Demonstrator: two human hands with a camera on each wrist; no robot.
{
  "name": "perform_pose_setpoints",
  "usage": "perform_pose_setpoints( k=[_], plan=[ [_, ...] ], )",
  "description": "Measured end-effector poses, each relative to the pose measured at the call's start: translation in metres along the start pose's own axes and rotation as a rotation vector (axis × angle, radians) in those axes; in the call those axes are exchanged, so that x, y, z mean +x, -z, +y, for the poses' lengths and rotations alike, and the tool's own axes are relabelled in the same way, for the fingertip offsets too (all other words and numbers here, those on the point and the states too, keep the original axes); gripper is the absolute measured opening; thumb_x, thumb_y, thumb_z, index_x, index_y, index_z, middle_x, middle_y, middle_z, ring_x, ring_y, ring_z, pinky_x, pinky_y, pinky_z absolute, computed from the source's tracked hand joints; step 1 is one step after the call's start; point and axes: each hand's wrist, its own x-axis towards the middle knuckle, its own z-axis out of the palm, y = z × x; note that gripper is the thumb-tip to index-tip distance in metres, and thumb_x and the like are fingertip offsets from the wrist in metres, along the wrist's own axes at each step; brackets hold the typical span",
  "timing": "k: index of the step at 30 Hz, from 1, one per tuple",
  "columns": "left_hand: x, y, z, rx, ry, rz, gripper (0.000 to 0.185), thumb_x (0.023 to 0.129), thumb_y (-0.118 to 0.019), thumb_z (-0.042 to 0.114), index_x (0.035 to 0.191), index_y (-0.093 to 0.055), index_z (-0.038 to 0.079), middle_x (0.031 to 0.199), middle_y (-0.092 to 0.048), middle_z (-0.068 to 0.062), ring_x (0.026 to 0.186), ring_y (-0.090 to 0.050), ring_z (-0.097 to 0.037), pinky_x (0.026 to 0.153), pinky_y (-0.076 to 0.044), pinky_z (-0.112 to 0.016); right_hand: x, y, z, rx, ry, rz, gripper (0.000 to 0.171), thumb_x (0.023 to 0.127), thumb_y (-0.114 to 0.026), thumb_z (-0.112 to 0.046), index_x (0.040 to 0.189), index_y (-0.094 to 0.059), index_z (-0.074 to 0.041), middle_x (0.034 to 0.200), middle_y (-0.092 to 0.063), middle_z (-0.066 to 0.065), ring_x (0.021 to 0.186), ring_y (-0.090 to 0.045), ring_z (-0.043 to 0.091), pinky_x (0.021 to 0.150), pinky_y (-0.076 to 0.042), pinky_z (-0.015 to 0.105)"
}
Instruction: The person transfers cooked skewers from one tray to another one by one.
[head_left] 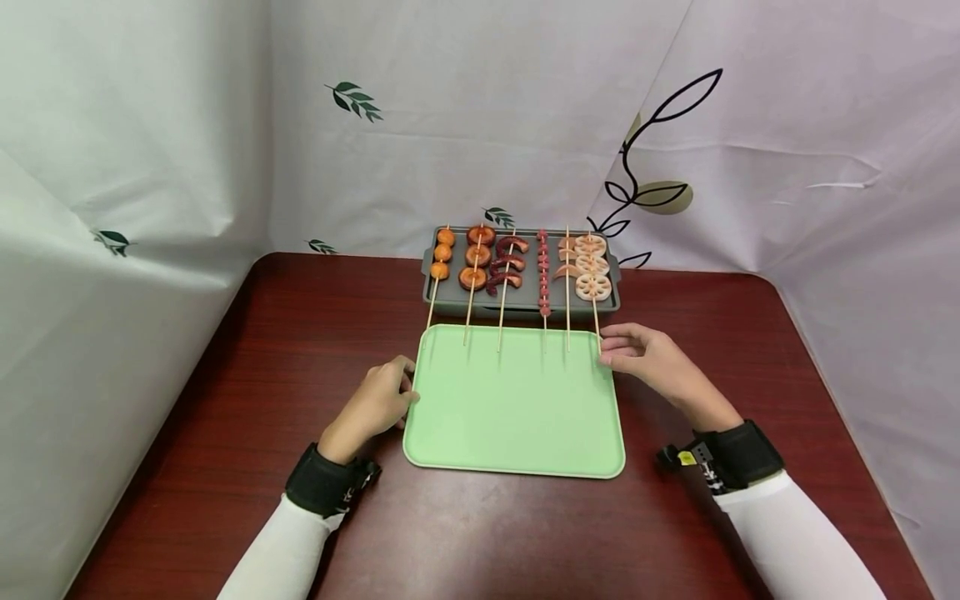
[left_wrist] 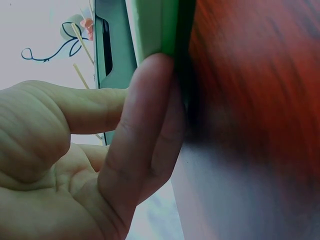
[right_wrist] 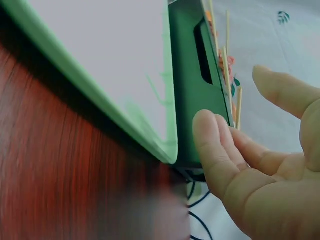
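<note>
My left hand (head_left: 380,397) pinches the left rim of a light green rectangular tray (head_left: 517,417), fingertips at its edge in the left wrist view. By the tray's far right corner is my right hand (head_left: 637,354), thumb and fingers apart. Between them in the right wrist view stands the stick end (right_wrist: 239,107) of a skewer. In the head view this is the lotus root skewer (head_left: 593,287), rightmost on a grey grill (head_left: 525,310). Its stick, like the others, reaches out over the tray's far edge.
Left of it on the grill lie skewers of orange balls (head_left: 442,252), mushrooms (head_left: 477,255), curled dark red pieces (head_left: 507,265), small pink pieces (head_left: 543,275) and pale orange slices (head_left: 567,258). A dark red wooden table (head_left: 315,317) carries everything. Patterned white cloth (head_left: 480,100) hangs behind.
</note>
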Motion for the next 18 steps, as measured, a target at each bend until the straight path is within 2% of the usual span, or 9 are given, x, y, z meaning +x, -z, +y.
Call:
perform_pose_setpoints(
  k=[2, 6, 12, 14, 18],
  plan=[
    [0.000, 0.000, 0.000, -0.001, 0.001, 0.000, 0.045, 0.100, -0.064, -0.002, 0.142, -0.047, -0.007, 0.098, -0.059, -0.018, 0.058, -0.061, -0.021, 0.051, -0.060, -0.030, 0.002, 0.000, -0.001, 0.069, -0.026, -0.009, 0.062, 0.100, -0.071, -0.020, 0.149, -0.044, 0.005, 0.139, -0.057, 0.029, 0.106, -0.067, 0.004, 0.091, -0.061, 0.021],
    [0.000, 0.000, 0.000, -0.001, 0.004, 0.000, 0.046, 0.100, -0.064, -0.002, 0.142, -0.047, -0.007, 0.099, -0.059, -0.019, 0.059, -0.061, -0.021, 0.052, -0.060, -0.031, 0.008, 0.000, 0.000, 0.237, -0.068, -0.032, 0.062, 0.101, -0.069, -0.017, 0.151, -0.040, 0.007, 0.138, -0.057, 0.023, 0.109, -0.069, 0.009, 0.095, -0.061, 0.026],
    [0.000, -0.001, -0.001, -0.007, 0.005, -0.001, 0.046, 0.099, -0.064, -0.002, 0.142, -0.048, -0.007, 0.099, -0.059, -0.019, 0.059, -0.061, -0.021, 0.052, -0.060, -0.030, 0.017, -0.004, 0.002, 0.528, -0.087, -0.055, 0.059, 0.101, -0.065, -0.006, 0.149, -0.036, 0.014, 0.119, -0.072, 0.004, 0.105, -0.072, 0.009, 0.092, -0.062, 0.023],
    [0.001, -0.001, -0.001, -0.011, 0.004, 0.000, 0.046, 0.099, -0.064, -0.002, 0.141, -0.047, -0.007, 0.098, -0.059, -0.019, 0.059, -0.061, -0.021, 0.051, -0.060, -0.030, 0.019, -0.005, 0.003, 0.585, -0.080, -0.055, 0.056, 0.101, -0.065, -0.002, 0.147, -0.037, 0.015, 0.114, -0.074, 0.002, 0.101, -0.073, 0.009, 0.089, -0.062, 0.021],
    [0.001, -0.001, 0.000, -0.018, 0.005, 0.005, 0.045, 0.099, -0.064, -0.002, 0.141, -0.048, -0.007, 0.097, -0.059, -0.018, 0.058, -0.061, -0.021, 0.051, -0.060, -0.030, 0.023, -0.005, 0.004, 0.623, -0.074, -0.044, 0.050, 0.100, -0.064, 0.001, 0.143, -0.041, 0.014, 0.110, -0.073, 0.003, 0.096, -0.073, 0.009, 0.084, -0.063, 0.020]
  ],
)
